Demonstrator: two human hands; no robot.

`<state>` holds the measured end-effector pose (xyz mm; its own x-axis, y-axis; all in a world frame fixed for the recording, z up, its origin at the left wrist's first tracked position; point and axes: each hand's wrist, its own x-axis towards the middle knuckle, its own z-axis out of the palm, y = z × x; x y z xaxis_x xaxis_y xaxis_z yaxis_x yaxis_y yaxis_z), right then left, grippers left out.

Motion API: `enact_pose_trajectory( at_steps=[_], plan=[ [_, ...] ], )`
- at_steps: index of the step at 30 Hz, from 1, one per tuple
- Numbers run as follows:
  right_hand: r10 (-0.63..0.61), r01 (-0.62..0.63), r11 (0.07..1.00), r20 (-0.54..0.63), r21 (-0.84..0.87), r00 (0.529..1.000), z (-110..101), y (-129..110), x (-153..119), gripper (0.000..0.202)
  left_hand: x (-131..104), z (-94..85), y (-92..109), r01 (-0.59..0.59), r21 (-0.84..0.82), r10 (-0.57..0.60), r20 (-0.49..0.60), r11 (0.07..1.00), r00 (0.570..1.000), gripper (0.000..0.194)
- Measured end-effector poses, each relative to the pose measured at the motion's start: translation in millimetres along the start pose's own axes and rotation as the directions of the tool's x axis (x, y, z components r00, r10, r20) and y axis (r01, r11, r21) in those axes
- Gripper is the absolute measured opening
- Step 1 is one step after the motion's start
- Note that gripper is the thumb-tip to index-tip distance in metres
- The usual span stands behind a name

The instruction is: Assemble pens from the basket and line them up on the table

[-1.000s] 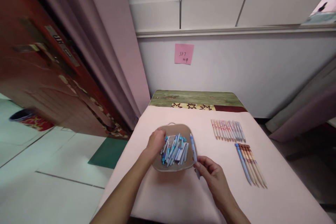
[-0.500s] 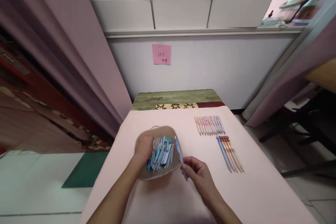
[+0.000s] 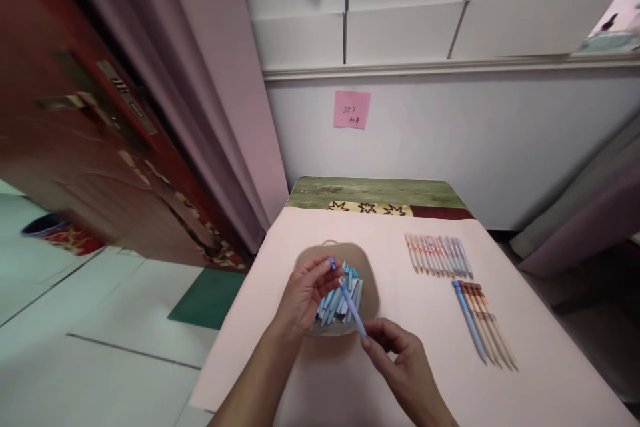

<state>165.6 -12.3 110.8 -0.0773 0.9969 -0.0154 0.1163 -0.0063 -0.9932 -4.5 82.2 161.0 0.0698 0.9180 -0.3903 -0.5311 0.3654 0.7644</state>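
A tan tray (image 3: pixel 365 260) of several blue and white pens sits on the pink-covered table (image 3: pixel 430 367). Above it both hands hold one blue pen (image 3: pixel 348 298). My left hand (image 3: pixel 305 293) pinches the pen's upper end over the tray. My right hand (image 3: pixel 397 360) grips its lower end at the tray's near edge. The pen slants from upper left to lower right.
Two rows of sorted pens lie to the right: a pink and grey row (image 3: pixel 439 255) and an orange row with one blue pen (image 3: pixel 483 322). A pink sticky note (image 3: pixel 352 109) hangs on the wall. A red door (image 3: pixel 75 140) and a curtain stand at left.
My left hand left the pens in the tray and took hold of the upper end of the blue pen, which my right hand swung over the tray. The camera view swung right, then back.
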Motion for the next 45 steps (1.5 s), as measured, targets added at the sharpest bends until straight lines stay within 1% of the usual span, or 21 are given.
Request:
enact_pose_trajectory(
  at_steps=[3, 9, 15, 22, 28, 31, 36, 38, 40, 42, 44, 45],
  plan=[
    [0.013, -0.013, 1.000, -0.016, -0.007, 1.000, 1, -3, 0, 0.031, -4, -0.7, 0, 0.020, -0.023, -0.020, 0.029, 1.000, 0.999, 0.020],
    [0.020, -0.022, 0.999, -0.054, -0.045, 0.998, 3, -4, -1, 0.030, -8, -1.9, -3, 0.008, 0.004, -0.009, 0.047, 1.000, 0.999, 0.021],
    [0.031, -0.032, 0.999, -0.027, -0.035, 0.999, 2, 0, -2, 0.030, -10, -2.3, -5, -0.018, 0.033, 0.016, 0.042, 0.999, 0.999, 0.024],
    [0.025, -0.026, 0.999, -0.021, -0.047, 0.999, -1, 2, -1, 0.028, -14, 4.5, -6, -0.030, 0.088, 0.023, 0.081, 0.996, 0.996, 0.026],
    [-0.007, 0.004, 0.997, -0.037, -0.081, 0.999, -3, 1, -3, 0.027, -16, 9.5, -9, -0.045, 0.142, 0.035, 0.070, 0.989, 0.997, 0.030],
    [-0.039, 0.028, 0.989, -0.075, -0.146, 0.996, -4, 2, -3, 0.024, -18, 11.8, -8, -0.061, 0.165, 0.049, 0.075, 0.984, 0.996, 0.031],
    [-0.173, 0.112, 0.933, -0.152, -0.343, 0.973, -5, -1, -6, 0.014, -20, 17.1, -9, -0.076, 0.201, 0.056, 0.104, 0.977, 0.993, 0.034],
    [-0.214, 0.127, 0.913, -0.192, -0.387, 0.958, -6, -3, -10, 0.013, -22, 20.4, -11, -0.083, 0.220, 0.055, 0.129, 0.972, 0.990, 0.038],
    [-0.246, 0.125, 0.896, -0.242, -0.427, 0.939, -10, -2, -15, 0.014, -24, 23.5, -12, -0.095, 0.246, 0.061, 0.144, 0.965, 0.988, 0.047],
    [-0.246, 0.078, 0.880, -0.309, -0.468, 0.919, -20, 3, -19, 0.016, -28, 24.6, -12, -0.128, 0.280, 0.093, 0.135, 0.952, 0.987, 0.053],
    [-0.196, -0.026, 0.870, -0.395, -0.491, 0.898, -39, 16, -24, 0.021, -34, 21.5, -11, -0.175, 0.320, 0.146, 0.112, 0.931, 0.983, 0.051],
    [-0.159, -0.095, 0.866, -0.450, -0.491, 0.879, -51, 24, -25, 0.023, -37, 18.0, -10, -0.196, 0.345, 0.171, 0.103, 0.918, 0.980, 0.048]
  ],
)
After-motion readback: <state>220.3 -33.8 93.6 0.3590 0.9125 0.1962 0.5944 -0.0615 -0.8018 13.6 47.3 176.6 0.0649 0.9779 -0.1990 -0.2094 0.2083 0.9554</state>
